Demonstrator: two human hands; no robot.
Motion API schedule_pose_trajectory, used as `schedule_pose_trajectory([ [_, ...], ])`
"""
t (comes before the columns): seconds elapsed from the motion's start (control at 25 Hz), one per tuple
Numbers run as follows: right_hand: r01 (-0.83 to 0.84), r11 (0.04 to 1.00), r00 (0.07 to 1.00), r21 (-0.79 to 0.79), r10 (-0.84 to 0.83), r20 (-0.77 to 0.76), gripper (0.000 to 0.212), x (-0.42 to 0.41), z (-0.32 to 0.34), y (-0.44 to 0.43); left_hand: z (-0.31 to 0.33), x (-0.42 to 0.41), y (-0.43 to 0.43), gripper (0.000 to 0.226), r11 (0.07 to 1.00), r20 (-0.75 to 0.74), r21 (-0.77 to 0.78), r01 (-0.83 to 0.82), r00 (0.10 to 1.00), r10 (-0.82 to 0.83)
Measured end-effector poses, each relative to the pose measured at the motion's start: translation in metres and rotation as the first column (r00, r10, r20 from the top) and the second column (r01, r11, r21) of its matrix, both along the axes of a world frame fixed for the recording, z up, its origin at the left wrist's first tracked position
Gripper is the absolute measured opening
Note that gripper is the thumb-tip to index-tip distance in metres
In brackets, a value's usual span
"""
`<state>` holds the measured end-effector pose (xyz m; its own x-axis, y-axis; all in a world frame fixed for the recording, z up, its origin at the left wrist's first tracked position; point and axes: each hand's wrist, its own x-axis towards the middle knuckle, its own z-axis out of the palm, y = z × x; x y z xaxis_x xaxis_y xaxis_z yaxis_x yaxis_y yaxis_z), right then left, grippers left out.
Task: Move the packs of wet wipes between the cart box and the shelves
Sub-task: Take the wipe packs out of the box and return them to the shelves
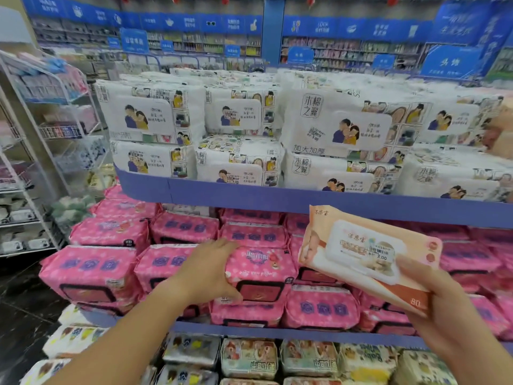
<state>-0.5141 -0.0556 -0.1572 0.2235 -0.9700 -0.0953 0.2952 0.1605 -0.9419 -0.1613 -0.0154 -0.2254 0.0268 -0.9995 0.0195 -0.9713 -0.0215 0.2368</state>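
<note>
My right hand [433, 298] holds an orange and cream pack of wet wipes [358, 251] by its near right end, tilted, in front of the middle shelf. My left hand [211, 270] grips the left side of a pink pack of wet wipes [261, 270] that lies on top of the pink stack on the middle shelf. White packs with cartoon figures [333, 126] fill the top shelf. The cart box is out of view.
Blue shelf edges [277, 198] run across the display. Mixed packs [249, 357] fill the lowest shelf. A white wire rack [41, 134] with goods stands at the left, over dark floor [19, 301]. Further aisles with blue signs lie behind.
</note>
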Motion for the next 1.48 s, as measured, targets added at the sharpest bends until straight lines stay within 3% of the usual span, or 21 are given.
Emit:
schedule_pose_trajectory([
  [0.24, -0.023, 1.000, 0.997, 0.018, 0.022, 0.070, 0.044, 0.002, 0.005, -0.002, -0.006, 0.008, 0.001, 0.114, 1.000, -0.106, 0.003, 0.030, 0.994, -0.029],
  [0.44, -0.013, 0.999, 0.995, 0.031, 0.010, 0.096, 0.038, 0.002, 0.005, -0.003, -0.014, 0.017, -0.005, 0.109, 0.997, 0.207, 0.030, 0.077, 0.975, -0.082],
  [0.52, -0.014, 0.999, 0.996, 0.036, 0.011, 0.086, 0.042, 0.004, 0.003, -0.005, -0.021, 0.011, -0.001, 0.108, 0.998, 0.339, -0.035, 0.061, 0.940, -0.045],
  [0.6, -0.024, 0.999, 0.996, 0.048, 0.020, 0.090, 0.047, 0.005, 0.001, -0.004, -0.019, -0.002, 0.007, 0.104, 0.997, 0.361, -0.075, 0.023, 0.932, 0.006],
  [0.68, -0.053, 0.997, 0.994, 0.050, 0.048, 0.095, 0.048, 0.004, 0.001, -0.003, -0.009, -0.016, 0.018, 0.096, 0.999, 0.082, -0.030, -0.022, 0.996, 0.024],
  [0.76, -0.079, 0.996, 0.993, 0.045, 0.075, 0.096, 0.046, 0.001, 0.006, 0.000, 0.020, -0.034, 0.028, 0.093, 0.999, -0.356, -0.031, -0.014, 0.934, 0.002],
  [0.84, -0.084, 0.996, 0.992, 0.039, 0.080, 0.094, 0.049, -0.004, 0.011, 0.002, 0.054, -0.057, 0.029, 0.093, 0.995, -0.693, -0.088, -0.043, 0.721, -0.031],
  [0.92, -0.083, 0.996, 0.992, 0.019, 0.081, 0.096, 0.051, -0.011, 0.018, 0.005, 0.081, -0.087, 0.018, 0.093, 0.996, -0.892, -0.055, -0.074, 0.452, -0.016],
  [1.0, -0.070, 0.998, 0.991, 0.004, 0.069, 0.110, 0.051, -0.023, 0.025, 0.008, 0.102, -0.119, 0.005, 0.095, 0.998, -0.966, 0.057, -0.009, 0.250, 0.057],
  [1.08, -0.063, 0.998, 0.989, -0.019, 0.065, 0.135, 0.051, -0.043, 0.036, 0.014, 0.123, -0.155, -0.002, 0.088, 0.992, -0.979, 0.102, 0.077, 0.183, 0.086],
  [1.2, -0.091, 0.990, 0.987, -0.108, 0.104, 0.126, 0.068, -0.083, 0.050, 0.022, 0.149, -0.209, -0.004, 0.063, 0.985, -0.975, 0.059, 0.164, 0.220, 0.022],
  [1.32, -0.070, 0.983, 0.988, -0.171, 0.092, 0.125, 0.088, -0.142, 0.063, 0.028, 0.166, -0.272, -0.006, 0.055, 0.974, -0.968, 0.065, 0.218, 0.252, 0.008],
  [1.4, -0.034, 0.980, 0.992, -0.195, 0.056, 0.109, 0.090, -0.191, 0.070, 0.030, 0.172, -0.319, -0.011, 0.055, 0.961, -0.970, 0.039, 0.275, 0.240, -0.029],
  [1.48, -0.004, 0.974, 0.994, -0.228, 0.029, 0.108, 0.079, -0.250, 0.078, 0.029, 0.180, -0.379, -0.015, 0.054, 0.957, -0.972, -0.008, 0.289, 0.223, -0.076],
])
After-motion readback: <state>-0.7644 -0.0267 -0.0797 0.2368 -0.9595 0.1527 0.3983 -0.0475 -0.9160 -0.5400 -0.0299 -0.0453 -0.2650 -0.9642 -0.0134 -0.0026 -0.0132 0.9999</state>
